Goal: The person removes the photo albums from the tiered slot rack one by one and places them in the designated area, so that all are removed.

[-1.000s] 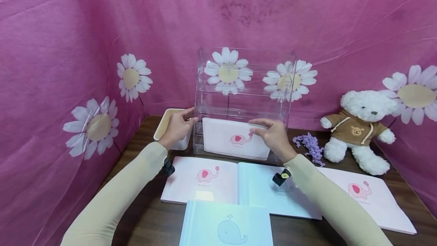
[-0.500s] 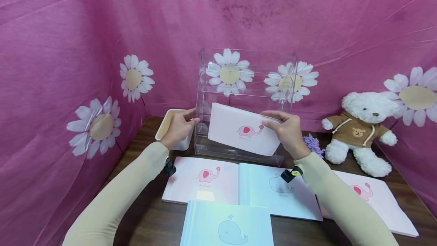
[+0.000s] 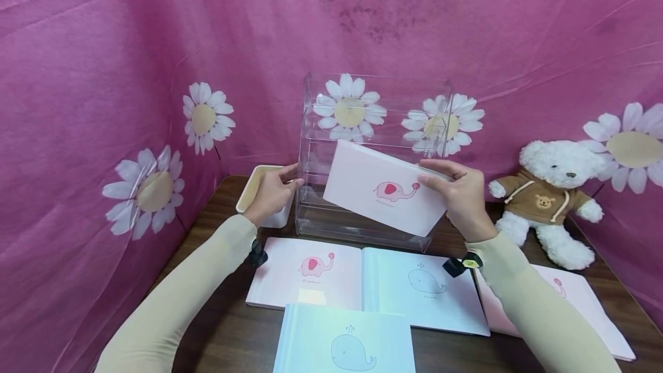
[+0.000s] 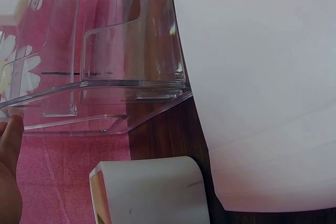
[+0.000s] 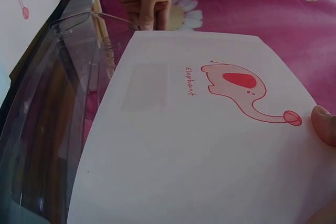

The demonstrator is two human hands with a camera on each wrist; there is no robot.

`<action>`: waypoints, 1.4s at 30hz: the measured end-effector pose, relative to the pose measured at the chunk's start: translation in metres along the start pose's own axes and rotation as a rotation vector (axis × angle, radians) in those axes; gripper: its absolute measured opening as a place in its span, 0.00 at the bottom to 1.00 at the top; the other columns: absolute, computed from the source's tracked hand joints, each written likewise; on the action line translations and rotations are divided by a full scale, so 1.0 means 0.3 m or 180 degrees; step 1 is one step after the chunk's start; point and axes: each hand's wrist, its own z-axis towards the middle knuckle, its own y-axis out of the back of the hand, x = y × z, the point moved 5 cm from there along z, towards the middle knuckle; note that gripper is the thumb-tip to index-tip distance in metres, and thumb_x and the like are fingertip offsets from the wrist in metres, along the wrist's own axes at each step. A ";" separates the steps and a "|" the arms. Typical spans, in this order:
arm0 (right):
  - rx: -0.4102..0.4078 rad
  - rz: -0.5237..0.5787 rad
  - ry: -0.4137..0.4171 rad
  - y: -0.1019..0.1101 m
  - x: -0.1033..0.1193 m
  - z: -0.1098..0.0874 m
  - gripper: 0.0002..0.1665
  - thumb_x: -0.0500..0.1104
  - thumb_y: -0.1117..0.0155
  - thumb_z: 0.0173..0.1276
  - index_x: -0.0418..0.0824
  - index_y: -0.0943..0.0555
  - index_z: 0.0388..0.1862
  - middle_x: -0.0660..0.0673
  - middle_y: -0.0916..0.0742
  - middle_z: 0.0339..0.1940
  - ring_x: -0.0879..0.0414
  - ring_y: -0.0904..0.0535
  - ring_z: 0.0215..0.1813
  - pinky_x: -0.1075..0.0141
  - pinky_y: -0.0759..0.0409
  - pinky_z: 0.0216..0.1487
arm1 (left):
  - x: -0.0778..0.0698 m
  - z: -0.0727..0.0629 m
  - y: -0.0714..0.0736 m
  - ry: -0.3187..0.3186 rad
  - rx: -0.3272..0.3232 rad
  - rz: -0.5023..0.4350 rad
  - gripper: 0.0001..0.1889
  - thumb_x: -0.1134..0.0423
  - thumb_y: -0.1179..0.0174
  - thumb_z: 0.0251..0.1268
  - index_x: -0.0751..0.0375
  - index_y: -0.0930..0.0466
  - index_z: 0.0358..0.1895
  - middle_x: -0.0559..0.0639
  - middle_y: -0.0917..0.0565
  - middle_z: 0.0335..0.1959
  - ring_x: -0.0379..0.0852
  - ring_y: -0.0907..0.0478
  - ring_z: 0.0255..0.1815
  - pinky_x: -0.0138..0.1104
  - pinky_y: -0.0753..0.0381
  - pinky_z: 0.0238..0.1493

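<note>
A thin pink booklet (image 3: 357,180) with a red elephant drawing is pinched at its upper right edge by my right hand (image 3: 463,197). It tilts, left end higher, in front of a clear acrylic tiered rack (image 3: 331,226). In the right wrist view the booklet (image 5: 157,156) shows the word Elephant, and the thumb lies on its cover. My left hand (image 3: 271,194) pinches the rack's left side edge, thumb in front. In the left wrist view its fingertip meets the clear side of the rack (image 4: 131,83).
A white bin (image 3: 277,219) stands left of the rack. On the table lie a pink elephant book (image 3: 279,258), a blue whale book (image 3: 393,298), another whale book (image 3: 311,338) in front and a pink book (image 3: 585,309) at right. A white teddy bear (image 3: 544,200) sits at back right.
My right hand has lifted the pink booklet up and to the right, out of the rack's lower tier, tilting it. The left hand has stayed at the rack's side.
</note>
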 end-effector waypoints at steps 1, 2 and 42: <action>0.0000 0.0003 0.0011 0.009 0.003 -0.003 0.23 0.40 0.21 0.60 0.33 0.13 0.53 0.60 0.08 0.40 0.65 0.12 0.35 0.72 0.14 0.34 | 0.000 0.001 0.000 0.0004 0.0000 -0.0004 0.27 0.65 0.37 0.71 0.59 0.27 0.72 0.58 0.17 0.63 0.51 0.17 0.62 0.42 0.19 0.63; -0.0008 0.0003 0.0026 0.018 0.006 -0.006 0.24 0.40 0.21 0.60 0.32 0.14 0.53 0.60 0.08 0.40 0.65 0.12 0.34 0.72 0.14 0.33 | 0.001 0.002 -0.001 0.0003 -0.0001 -0.0007 0.27 0.65 0.37 0.71 0.59 0.27 0.72 0.58 0.17 0.63 0.51 0.16 0.61 0.42 0.18 0.62; 0.0665 0.1504 -0.0512 0.390 -0.061 -0.256 0.27 0.17 0.53 0.70 0.33 0.15 0.56 0.44 0.08 0.48 0.55 0.09 0.44 0.63 0.11 0.40 | 0.003 -0.001 0.000 0.0027 0.0079 -0.0028 0.27 0.64 0.38 0.72 0.57 0.29 0.73 0.58 0.17 0.64 0.51 0.17 0.62 0.43 0.17 0.61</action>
